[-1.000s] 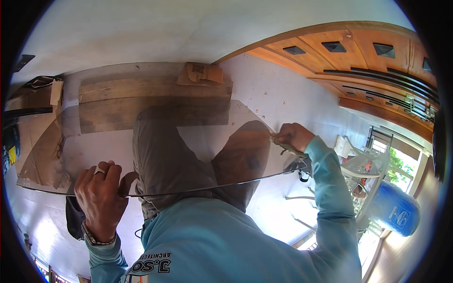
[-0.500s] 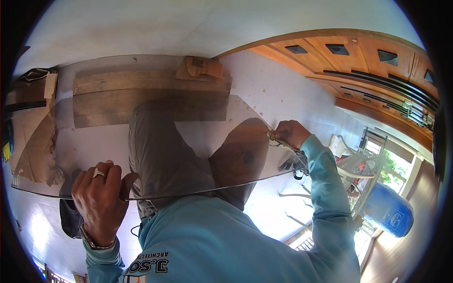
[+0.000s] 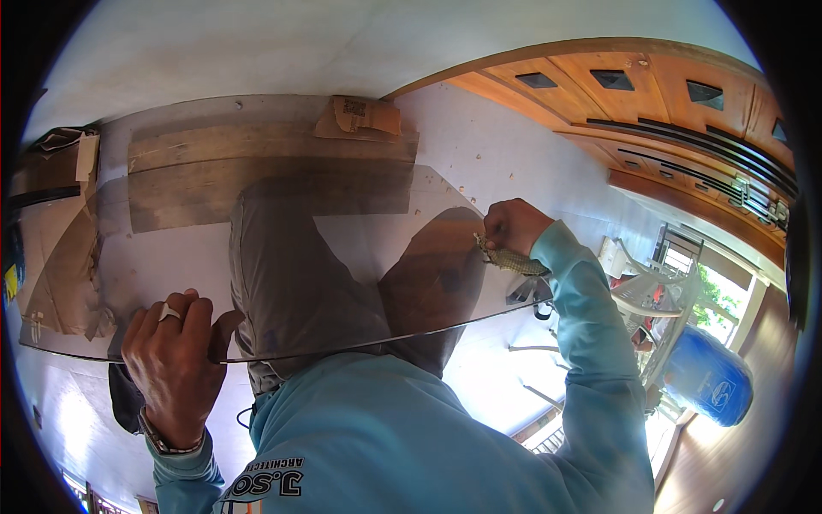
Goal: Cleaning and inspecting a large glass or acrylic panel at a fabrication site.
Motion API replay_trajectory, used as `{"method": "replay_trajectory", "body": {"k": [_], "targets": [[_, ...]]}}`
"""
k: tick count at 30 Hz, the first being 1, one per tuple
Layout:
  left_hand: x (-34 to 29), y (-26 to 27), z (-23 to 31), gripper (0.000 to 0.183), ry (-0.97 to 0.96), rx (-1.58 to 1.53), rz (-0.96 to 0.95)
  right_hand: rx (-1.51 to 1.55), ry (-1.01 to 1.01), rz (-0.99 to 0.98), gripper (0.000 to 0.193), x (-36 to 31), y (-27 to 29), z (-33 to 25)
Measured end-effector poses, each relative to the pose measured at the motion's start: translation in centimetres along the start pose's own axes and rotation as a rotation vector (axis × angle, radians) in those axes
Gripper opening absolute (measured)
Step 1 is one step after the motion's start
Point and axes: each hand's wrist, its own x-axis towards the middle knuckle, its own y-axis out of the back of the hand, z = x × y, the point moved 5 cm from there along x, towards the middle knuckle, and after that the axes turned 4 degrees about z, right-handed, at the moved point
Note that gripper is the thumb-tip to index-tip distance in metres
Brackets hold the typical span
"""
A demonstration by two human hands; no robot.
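Note:
A tinted, see-through glass pane (image 3: 184, 265) lies across my lap, its curved near edge close to my waist. My left hand (image 3: 175, 364), with a ring and a wristwatch, grips that edge at the left, fingers over the top. At the pane's right side, my right hand (image 3: 516, 228) is closed on a crumpled, greenish-tan cloth (image 3: 511, 259) with a net-like texture. The cloth hangs from the fingers toward my wrist, over the glass. Through the pane show my grey trousers (image 3: 295, 265).
Beyond the pane lies a wooden board (image 3: 197, 167) with a torn cardboard piece (image 3: 360, 117) on it. More cardboard (image 3: 60, 274) is at the left. Wooden door panels (image 3: 582, 81) lean at the far right, near a pale chair (image 3: 655, 295) and a blue container (image 3: 709, 377).
My right hand has moved slightly left and away from me, and more of the cloth shows. My left hand has shifted a little left, still on the pane.

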Motion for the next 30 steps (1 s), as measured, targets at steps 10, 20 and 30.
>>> {"method": "replay_trajectory", "body": {"k": [10, 20, 30], "targets": [[0.0, -0.2, -0.2, 0.032, 0.011, -0.004, -0.018, 0.321, 0.478, 0.194, 0.012, -3.2, -1.5, -15.7], [-0.1, 0.0, -0.2, 0.033, 0.003, 0.004, -0.008, 0.075, 0.053, 0.418, 0.012, -7.1, -0.8, 1.2], [-0.2, -0.1, -0.3, 0.030, 0.022, 0.015, -0.054, 0.411, 0.537, 0.376, 0.010, -5.0, -0.9, -16.6]]}}
